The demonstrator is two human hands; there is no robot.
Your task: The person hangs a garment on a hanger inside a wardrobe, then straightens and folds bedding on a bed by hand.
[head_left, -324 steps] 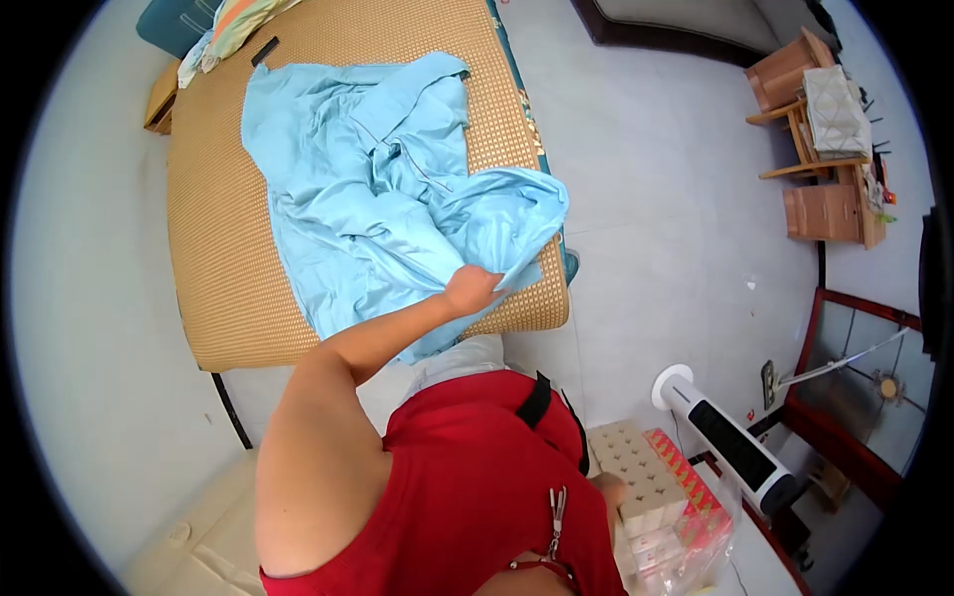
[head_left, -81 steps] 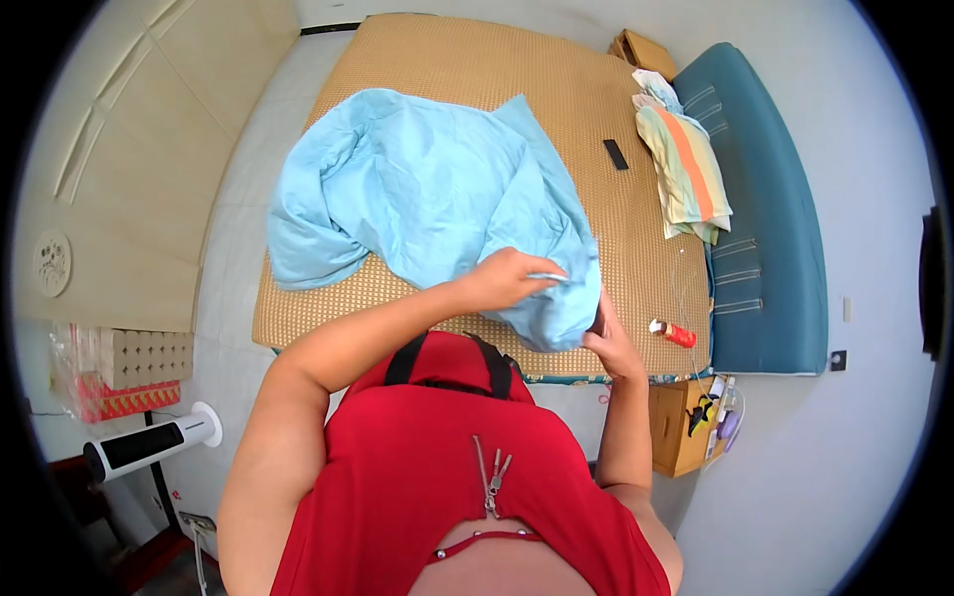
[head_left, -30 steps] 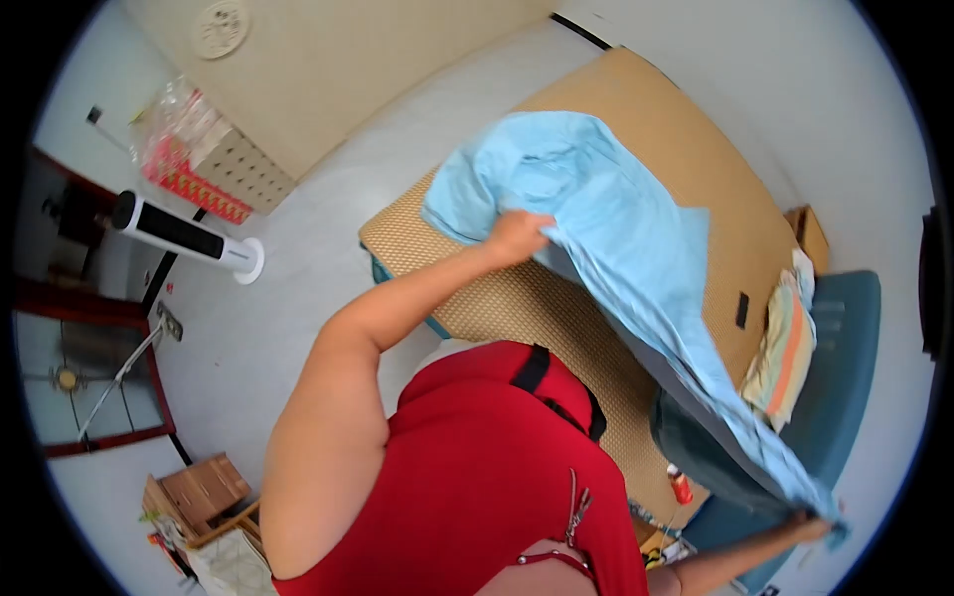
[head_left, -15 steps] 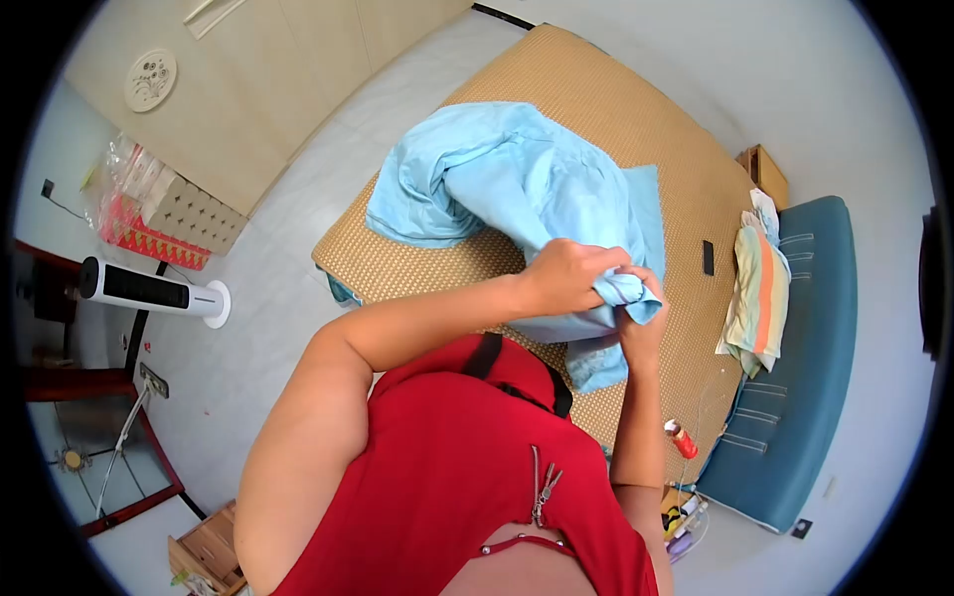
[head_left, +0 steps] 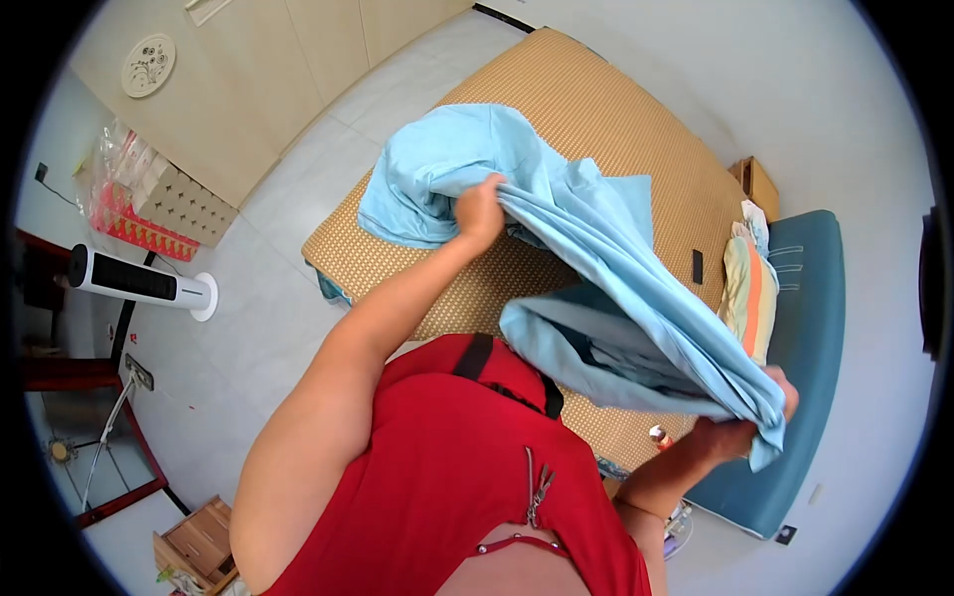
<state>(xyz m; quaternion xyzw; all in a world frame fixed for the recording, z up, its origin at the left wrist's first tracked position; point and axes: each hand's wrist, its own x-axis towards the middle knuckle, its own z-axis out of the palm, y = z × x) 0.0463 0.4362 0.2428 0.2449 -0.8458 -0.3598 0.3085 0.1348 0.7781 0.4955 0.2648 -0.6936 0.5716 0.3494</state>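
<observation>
A light blue cloth point(head_left: 596, 238) is stretched in gathered folds between my two hands above the woven mat of the bed point(head_left: 636, 114). My left hand point(head_left: 480, 214) is closed on the cloth near the middle of the view. On the right, my right hand point(head_left: 750, 422) grips the bunched end beside the blue headboard point(head_left: 810, 328). Below the taut folds hangs a loose loop of the same cloth. The rest lies crumpled on the mat, beyond my left hand.
Against the headboard rests a striped pillow point(head_left: 750, 298), with a black remote-like object point(head_left: 698, 266) nearby. A red bottle or can point(head_left: 660, 438) sits near the bed edge. A white tower fan point(head_left: 149, 283) and packed paper rolls point(head_left: 184, 207) stand left.
My hands were together at the cloth half a second ago; now they are wide apart, the left moved up-left and the right moved down-right. The cloth between them is stretched.
</observation>
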